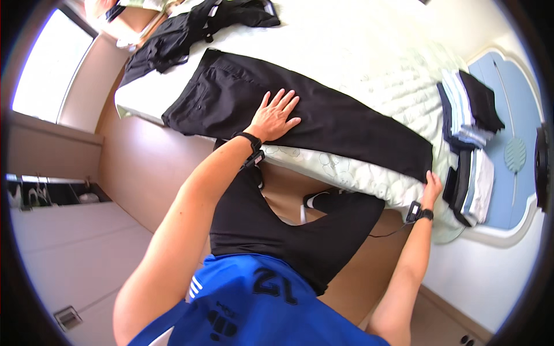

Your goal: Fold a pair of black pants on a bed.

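Observation:
A pair of black trousers [329,116] lies lengthwise along the edge of the bed, one leg over the other, its waistband at the left and its hems at the right. My left hand [275,116] rests flat on the upper part of the trousers, palm down with fingers spread. At the hem corner, my right hand [432,186] pinches the fabric between thumb and fingers. Both wrists wear black straps with small devices.
Crumpled black clothes [173,41] lie at the bed's upper left. Two stacks of folded clothes [467,108] [478,186] stand at the right by the blue headboard [506,99]. A patterned quilted sheet [329,162] covers the bed. An open drawer [56,194] is at the left.

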Available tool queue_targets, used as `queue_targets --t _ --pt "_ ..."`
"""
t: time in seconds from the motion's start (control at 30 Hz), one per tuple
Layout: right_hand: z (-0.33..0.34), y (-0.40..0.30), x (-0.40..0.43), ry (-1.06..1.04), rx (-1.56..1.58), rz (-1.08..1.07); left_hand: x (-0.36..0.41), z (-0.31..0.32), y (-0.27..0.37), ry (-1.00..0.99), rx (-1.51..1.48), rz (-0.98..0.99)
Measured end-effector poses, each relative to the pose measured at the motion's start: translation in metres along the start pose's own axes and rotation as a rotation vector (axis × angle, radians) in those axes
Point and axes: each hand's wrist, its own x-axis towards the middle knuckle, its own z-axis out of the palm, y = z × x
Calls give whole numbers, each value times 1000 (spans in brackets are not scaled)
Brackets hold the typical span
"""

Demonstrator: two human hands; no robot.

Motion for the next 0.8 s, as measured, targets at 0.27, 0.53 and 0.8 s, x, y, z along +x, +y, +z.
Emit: queue_targets --t 0.27,0.53,0.8 --pt "0 -17 7 -123 -69 106 -1 8 6 89 -37 -31" --pt "24 -154 -21 5 -125 -390 2 5 18 120 -73 -69" --pt "232 -318 -180 -276 270 -851 7 12 18 18 -2 128"
